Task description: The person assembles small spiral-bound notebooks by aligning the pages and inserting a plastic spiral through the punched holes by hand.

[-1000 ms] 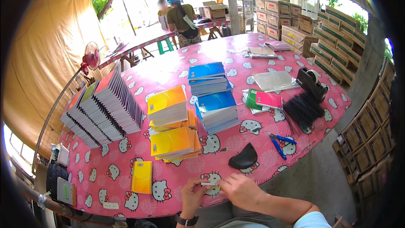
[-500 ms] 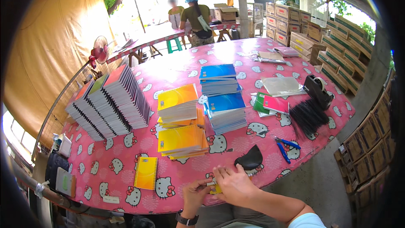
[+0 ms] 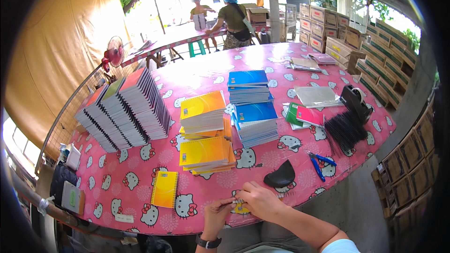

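Across the pink cartoon-print table (image 3: 187, 77) the stock lies in ranks: beyond its middle to the left, slanted stacks of spiral notebooks (image 3: 124, 110); at the middle, yellow notebook piles (image 3: 204, 131) with blue notebook piles (image 3: 253, 107) just beside them on the right. Toward the table's right edge sit a heap of black binding combs (image 3: 346, 130) and blue scissors (image 3: 319, 163). Near the table's front edge lie one single yellow notebook (image 3: 165, 189) and a black pouch (image 3: 280, 176). At that front edge both hands meet over a small yellow item (image 3: 240, 207), too hidden to identify. The left hand (image 3: 216, 210) pinches something thin at its fingertips; the right hand (image 3: 260, 200) curls over the item, fingers pressed down. The work seems to be fine fitting or peeling at the item's edge, and the next move likely calls for a steady pinch and a careful pull.
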A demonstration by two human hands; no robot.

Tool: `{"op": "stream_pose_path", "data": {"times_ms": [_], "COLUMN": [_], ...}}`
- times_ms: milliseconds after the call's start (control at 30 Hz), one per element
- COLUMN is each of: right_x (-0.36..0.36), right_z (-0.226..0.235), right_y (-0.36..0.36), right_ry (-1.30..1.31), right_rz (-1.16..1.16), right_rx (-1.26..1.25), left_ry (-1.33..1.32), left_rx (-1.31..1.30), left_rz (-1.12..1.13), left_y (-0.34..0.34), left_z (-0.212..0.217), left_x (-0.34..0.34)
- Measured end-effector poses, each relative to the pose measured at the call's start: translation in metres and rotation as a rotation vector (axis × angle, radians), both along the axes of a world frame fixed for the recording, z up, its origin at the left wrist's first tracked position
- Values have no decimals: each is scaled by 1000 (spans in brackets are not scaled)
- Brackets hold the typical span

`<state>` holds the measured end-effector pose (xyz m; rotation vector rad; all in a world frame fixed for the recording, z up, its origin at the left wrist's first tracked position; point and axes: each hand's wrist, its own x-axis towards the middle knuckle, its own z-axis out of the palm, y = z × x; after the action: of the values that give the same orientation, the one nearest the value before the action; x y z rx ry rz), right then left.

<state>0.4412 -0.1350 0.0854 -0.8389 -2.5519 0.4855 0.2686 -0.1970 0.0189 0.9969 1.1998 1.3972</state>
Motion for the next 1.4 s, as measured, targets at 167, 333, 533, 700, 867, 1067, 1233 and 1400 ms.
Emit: {"op": "stream_pose_path", "data": {"times_ms": [167,333,533,700,867,1067,1233,1400], "right_x": [1,-3,-5,-13,-17,-33,-44,-45], "right_z": [11,19,18,20,25,37,31,42], "right_y": [-8,-11,-14,-17,-23,-24,-21,-14], "right_ry": [104,263,347,470,469,367,426,363], "right_rz": [-12,-20,-51,-35,-83,-63,39,40], "right_rx": [-30,31,-11,-66,-78,-241,-117,-43], "left_ry": [-78,-22,-111,-77,-43,155,272,437], "left_rx": [7,66,96,250,322,405,322,286], "left_rz": [54,35,29,71,96,180,188,395], "left_y": [2,1,3,-4,-3,-17,-22,-16], "left_z": [2,17,28,37,36,42,52,52], "left_x": [2,2,5,3,2,-9,-20,-50]}}
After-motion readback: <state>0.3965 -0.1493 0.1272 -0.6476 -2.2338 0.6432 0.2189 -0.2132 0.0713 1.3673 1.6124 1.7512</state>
